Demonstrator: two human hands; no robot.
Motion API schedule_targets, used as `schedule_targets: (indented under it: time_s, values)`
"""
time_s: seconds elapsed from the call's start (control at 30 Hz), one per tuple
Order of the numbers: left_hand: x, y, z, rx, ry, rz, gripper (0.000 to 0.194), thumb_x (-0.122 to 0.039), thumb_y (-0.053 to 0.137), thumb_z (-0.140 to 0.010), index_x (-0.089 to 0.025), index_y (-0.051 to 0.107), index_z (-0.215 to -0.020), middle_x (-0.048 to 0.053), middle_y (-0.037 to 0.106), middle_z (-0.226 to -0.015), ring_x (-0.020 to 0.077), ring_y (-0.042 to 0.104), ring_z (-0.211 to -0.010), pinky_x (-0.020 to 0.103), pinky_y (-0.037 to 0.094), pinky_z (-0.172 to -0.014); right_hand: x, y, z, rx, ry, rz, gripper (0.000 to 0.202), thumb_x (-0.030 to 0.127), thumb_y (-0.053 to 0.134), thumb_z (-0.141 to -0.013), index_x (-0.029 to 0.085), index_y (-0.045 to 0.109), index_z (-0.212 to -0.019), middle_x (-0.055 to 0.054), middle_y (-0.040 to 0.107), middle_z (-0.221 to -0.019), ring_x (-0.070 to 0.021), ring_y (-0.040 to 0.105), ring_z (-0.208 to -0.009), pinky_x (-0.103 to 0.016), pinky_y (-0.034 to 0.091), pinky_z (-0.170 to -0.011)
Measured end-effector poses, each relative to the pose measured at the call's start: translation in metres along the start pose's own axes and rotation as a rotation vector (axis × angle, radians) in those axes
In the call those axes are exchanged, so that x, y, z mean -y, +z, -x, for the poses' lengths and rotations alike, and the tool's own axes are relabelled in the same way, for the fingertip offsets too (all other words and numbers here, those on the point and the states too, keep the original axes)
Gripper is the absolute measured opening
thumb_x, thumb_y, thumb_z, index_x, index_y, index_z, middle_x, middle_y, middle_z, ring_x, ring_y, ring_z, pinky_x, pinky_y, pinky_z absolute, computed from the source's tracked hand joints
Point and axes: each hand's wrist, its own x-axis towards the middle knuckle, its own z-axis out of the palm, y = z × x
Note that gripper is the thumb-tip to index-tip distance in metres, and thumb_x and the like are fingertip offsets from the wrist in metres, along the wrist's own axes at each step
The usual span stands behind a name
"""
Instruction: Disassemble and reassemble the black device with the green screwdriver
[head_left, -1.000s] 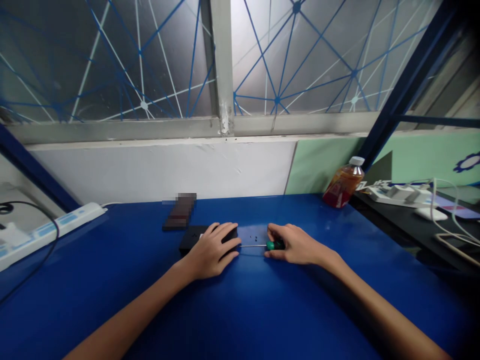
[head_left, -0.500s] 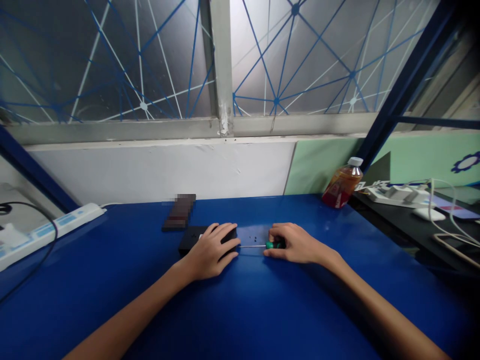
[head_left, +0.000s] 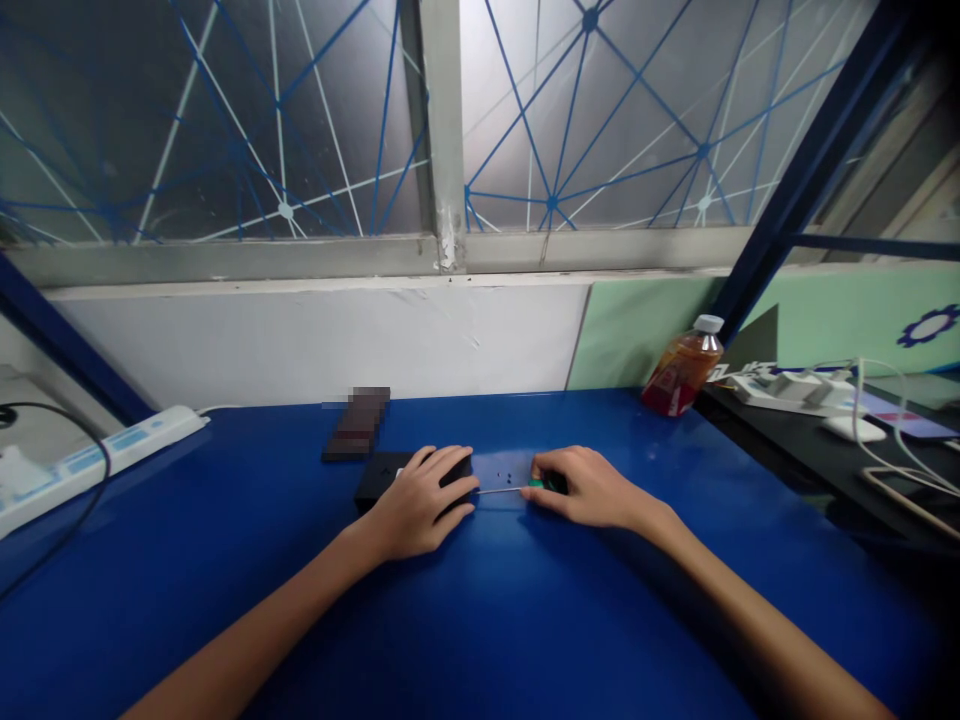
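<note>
My left hand [head_left: 426,507] lies over a black box [head_left: 373,482] on the blue table, its fingers draped across the top and right side and holding it. Part of a white label peeks out by the fingers. My right hand [head_left: 592,488] is closed around the green and black handle of a screwdriver [head_left: 501,491]. The thin metal shaft points left and reaches the right end of the box; its tip is hidden by my left fingers. Several tiny dark pieces, which look like screws [head_left: 509,479], lie on the table between my hands.
A dark flat slab [head_left: 357,428], partly blurred out, lies behind the box. A drink bottle [head_left: 682,368] leans at the back right. One white power strip [head_left: 131,447] runs along the left edge; another [head_left: 799,392] sits with cables on the black surface at right.
My right fingers have shifted slightly left along the screwdriver and cover more of its green handle. My left hand and the box stay in place.
</note>
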Motion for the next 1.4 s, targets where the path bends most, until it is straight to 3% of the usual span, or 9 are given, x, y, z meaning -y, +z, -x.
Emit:
schedule_targets:
  time_s: [0.2, 0.6, 0.93, 1.17, 1.4]
  values:
    - [0.0, 0.0, 0.0, -0.012, 0.007, 0.008, 0.03, -0.029, 0.046, -0.097, -0.022, 0.059, -0.123, 0.016, 0.047, -0.143, 0.0332, 0.043, -0.132, 0.056, 0.036, -0.103, -0.002, 0.003, -0.002, -0.011, 0.019, 0.007, 0.031, 0.049, 0.066, -0.082, 0.018, 0.061, -0.081, -0.002, 0.065, -0.074, -0.0148, 0.055, -0.065, -0.025, 0.028, -0.058]
    - [-0.001, -0.001, -0.001, -0.025, 0.008, 0.023, 0.029, -0.027, 0.048, -0.096, -0.021, 0.059, -0.122, 0.017, 0.047, -0.142, 0.033, 0.042, -0.132, 0.058, 0.037, -0.103, 0.002, -0.002, 0.0, -0.001, 0.048, 0.023, 0.028, 0.046, 0.064, -0.082, 0.018, 0.061, -0.079, -0.002, 0.064, -0.069, -0.0146, 0.053, -0.062, -0.026, 0.025, -0.056]
    - [-0.007, -0.002, 0.0, -0.24, 0.056, 0.14, 0.026, -0.019, 0.054, -0.09, -0.016, 0.061, -0.116, 0.016, 0.055, -0.131, 0.029, 0.046, -0.128, 0.052, 0.037, -0.107, -0.001, -0.004, -0.001, -0.007, 0.051, 0.06, 0.028, 0.046, 0.062, -0.083, 0.018, 0.062, -0.079, -0.003, 0.064, -0.068, -0.0146, 0.052, -0.061, -0.026, 0.025, -0.055]
    - [-0.019, -0.002, -0.002, -0.185, 0.122, 0.147, 0.024, -0.021, 0.056, -0.089, -0.016, 0.064, -0.111, 0.013, 0.064, -0.116, 0.0296, 0.05, -0.125, 0.054, 0.034, -0.109, 0.0, -0.008, 0.0, -0.02, 0.073, 0.066, 0.028, 0.046, 0.062, -0.083, 0.019, 0.061, -0.076, -0.002, 0.063, -0.067, -0.0146, 0.052, -0.06, -0.026, 0.025, -0.055]
    - [-0.019, 0.0, -0.004, -0.214, 0.095, 0.131, 0.028, -0.021, 0.055, -0.089, -0.014, 0.062, -0.115, 0.013, 0.066, -0.111, 0.0292, 0.054, -0.12, 0.053, 0.037, -0.107, 0.0, -0.012, 0.001, -0.04, 0.083, 0.045, 0.028, 0.046, 0.062, -0.083, 0.019, 0.061, -0.075, -0.002, 0.062, -0.065, -0.0145, 0.052, -0.059, -0.026, 0.025, -0.055]
